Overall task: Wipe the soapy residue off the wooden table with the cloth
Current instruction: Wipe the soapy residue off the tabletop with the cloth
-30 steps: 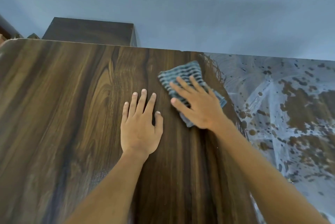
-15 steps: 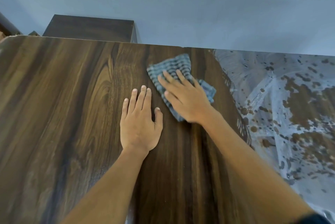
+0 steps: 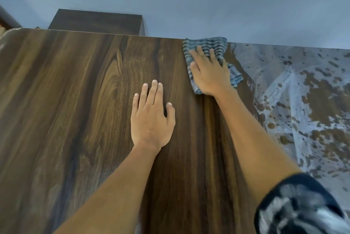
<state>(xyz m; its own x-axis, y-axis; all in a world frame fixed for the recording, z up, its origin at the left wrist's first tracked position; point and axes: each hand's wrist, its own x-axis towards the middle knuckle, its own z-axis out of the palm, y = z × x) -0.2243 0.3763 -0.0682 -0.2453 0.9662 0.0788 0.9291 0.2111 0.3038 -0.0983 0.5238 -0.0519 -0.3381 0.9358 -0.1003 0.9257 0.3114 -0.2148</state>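
Right hand (image 3: 208, 74) spread flat, pinning cloth (image 3: 206, 46) at the wooden table (image 3: 75, 101) far edge beside soapy residue (image 3: 295, 90); left hand (image 3: 151, 120) open, empty, bracing.

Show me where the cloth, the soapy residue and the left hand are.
cloth (image 3: 208, 44): head view, striped far part.
soapy residue (image 3: 303, 101): head view, pale smear.
left hand (image 3: 151, 120): head view, back of hand.

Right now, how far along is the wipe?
Done: the table left of the cloth shows bare wood grain, no film. In hand: the right hand presses the cloth flat at the far edge, beside the suds; the left hand rests flat. Left: white residue covers the right part.
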